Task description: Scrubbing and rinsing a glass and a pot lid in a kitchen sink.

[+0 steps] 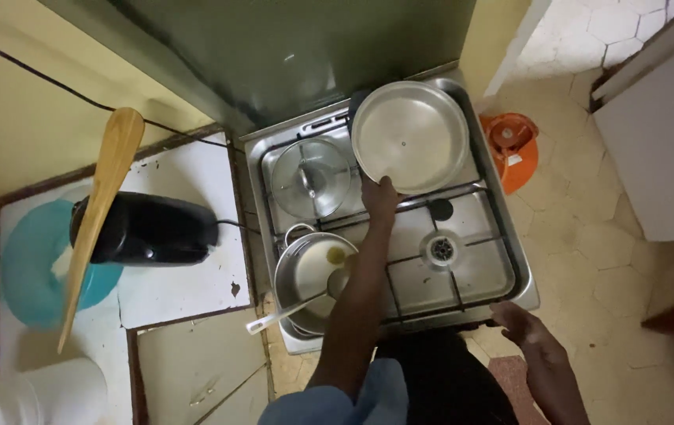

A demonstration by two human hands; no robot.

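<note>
Left hand (379, 197) grips the near rim of the wide steel pan (410, 135) at the stove's (502, 267) far right corner, so the pan lies straight beyond the fingers. Right hand (527, 327), fingers loosely spread and empty, hovers off the stove's near right corner.

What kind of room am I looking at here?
Most likely a small home kitchen: a gas stove carries a lidded pot and a steel pot with a ladle, while the left hand grips a large steel pan. A wooden paddle stands nearby.
</note>
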